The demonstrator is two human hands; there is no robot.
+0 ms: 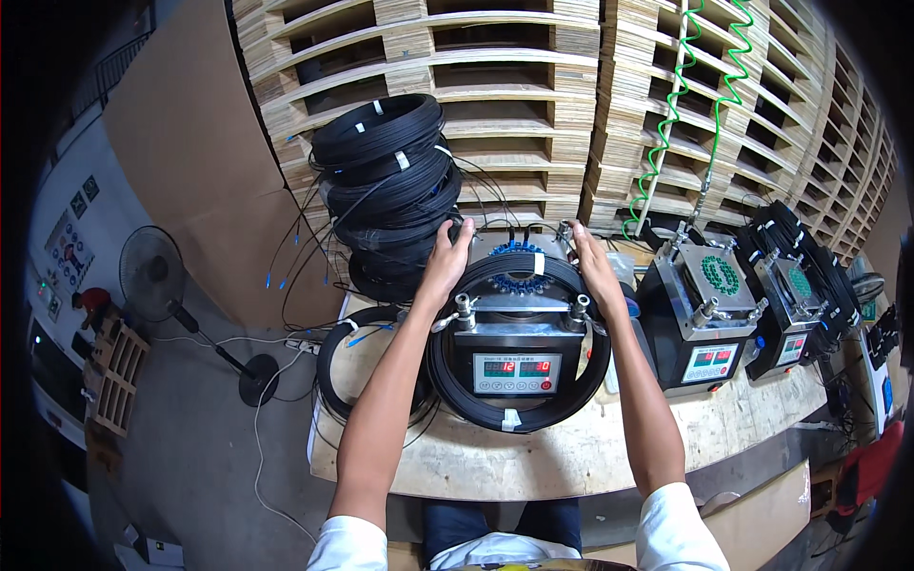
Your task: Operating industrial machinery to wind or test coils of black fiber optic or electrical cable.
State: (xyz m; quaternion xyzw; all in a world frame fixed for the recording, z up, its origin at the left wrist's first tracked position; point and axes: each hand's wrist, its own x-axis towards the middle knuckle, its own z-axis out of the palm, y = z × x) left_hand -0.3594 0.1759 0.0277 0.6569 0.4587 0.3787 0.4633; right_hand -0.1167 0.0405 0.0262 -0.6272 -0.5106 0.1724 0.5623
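A black cable coil (512,419) with white tape bands hangs around the front of a black bench machine (447,357) with a metal top and a red-and-green display. Blue connectors (519,284) ring the machine's top plate, partly behind the coil. My left hand (447,259) reaches past the coil to the far left corner, its thumb and fingers closed around a mostly hidden corner knob. At the far right corner my right hand (595,268) is likewise closed at the other knob; its fingertips are partly hidden. Two metal knobs (464,306) stand at the near corners, untouched.
A tall stack of black cable coils (386,190) stands at the back left, and another coil (333,366) lies beside the machine. Two similar machines (700,314) with green connectors are to the right. Wooden pallets (514,114) rise behind; a standing fan (152,271) is left.
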